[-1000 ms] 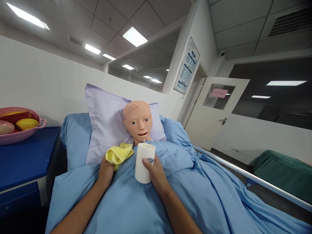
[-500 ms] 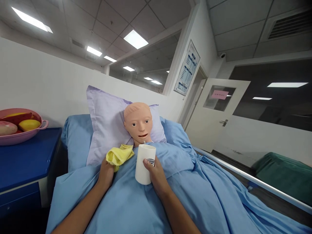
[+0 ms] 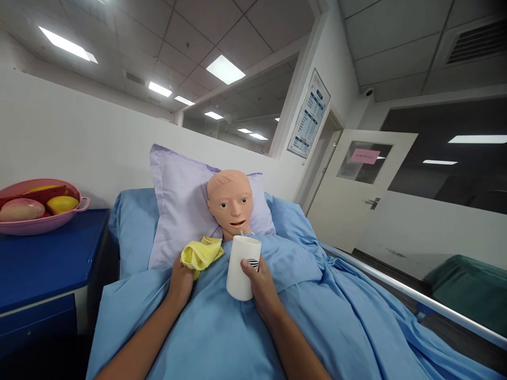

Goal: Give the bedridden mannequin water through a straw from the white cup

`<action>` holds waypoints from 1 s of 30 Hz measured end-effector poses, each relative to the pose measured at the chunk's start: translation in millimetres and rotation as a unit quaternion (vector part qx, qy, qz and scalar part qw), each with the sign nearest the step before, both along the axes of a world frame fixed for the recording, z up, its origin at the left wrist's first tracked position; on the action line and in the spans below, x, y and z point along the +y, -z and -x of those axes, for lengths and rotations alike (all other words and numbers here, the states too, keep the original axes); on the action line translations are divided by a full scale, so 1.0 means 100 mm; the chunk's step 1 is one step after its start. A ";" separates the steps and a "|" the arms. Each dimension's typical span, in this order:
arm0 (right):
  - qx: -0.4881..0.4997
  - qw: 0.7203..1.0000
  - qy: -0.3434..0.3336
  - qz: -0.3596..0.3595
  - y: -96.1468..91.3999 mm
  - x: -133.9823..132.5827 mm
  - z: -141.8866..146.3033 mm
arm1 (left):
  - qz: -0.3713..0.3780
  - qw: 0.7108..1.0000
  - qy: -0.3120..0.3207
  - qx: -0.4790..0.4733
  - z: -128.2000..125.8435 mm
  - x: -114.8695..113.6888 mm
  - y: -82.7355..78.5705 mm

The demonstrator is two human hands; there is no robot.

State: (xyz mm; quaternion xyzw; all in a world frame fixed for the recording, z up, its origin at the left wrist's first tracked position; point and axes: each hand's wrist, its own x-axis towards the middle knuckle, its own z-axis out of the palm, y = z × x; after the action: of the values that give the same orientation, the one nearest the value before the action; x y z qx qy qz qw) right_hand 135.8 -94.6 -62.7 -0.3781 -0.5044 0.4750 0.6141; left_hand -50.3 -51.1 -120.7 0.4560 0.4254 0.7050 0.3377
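A training manikin (image 3: pixel 230 201) lies in a bed under a blue blanket (image 3: pixel 222 316), its head on a lilac pillow (image 3: pixel 178 206). My right hand (image 3: pixel 259 282) is wrapped round a white cup (image 3: pixel 241 266), held upright just below the manikin's chin; a thin straw rises from the cup toward its mouth. My left hand (image 3: pixel 181 282) grips a crumpled yellow cloth (image 3: pixel 200 253) beside the manikin's neck, resting on the blanket.
A blue bedside cabinet (image 3: pixel 43 264) stands at the left with a pink bowl (image 3: pixel 39 224) of fruit on it. A metal bed rail (image 3: pixel 415 301) runs along the right. A green-covered bed (image 3: pixel 471 287) and a white door (image 3: pixel 352 195) lie beyond.
The view has shifted slightly, so everything sits a little further right and lower. Both hands keep their hold near the manikin's chin.
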 end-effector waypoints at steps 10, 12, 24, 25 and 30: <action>0.026 0.999 -0.032 -0.023 0.00 0.05 -0.05 | -0.013 1.000 0.023 -0.012 -0.01 -0.06 -0.10; 0.019 0.999 -0.033 -0.027 0.01 0.05 -0.05 | -0.013 0.999 0.026 -0.013 -0.01 -0.05 -0.09; 0.010 0.988 0.133 -0.078 0.16 0.07 -0.06 | 0.024 0.994 -0.059 -0.086 -0.10 -0.17 -0.29; 0.014 0.985 0.153 -0.082 0.16 0.08 -0.07 | 0.029 0.990 -0.073 -0.118 -0.13 -0.17 -0.36; 0.058 0.981 0.176 -0.063 0.13 0.07 -0.11 | -0.080 0.978 -0.136 -0.138 -0.37 -0.11 -0.93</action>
State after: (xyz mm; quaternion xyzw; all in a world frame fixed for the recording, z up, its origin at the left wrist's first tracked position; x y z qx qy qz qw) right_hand 146.3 -87.1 -75.3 -0.3933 -0.4218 0.3478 0.7392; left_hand -13.4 -62.5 -27.4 0.3175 0.3750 0.8322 0.2567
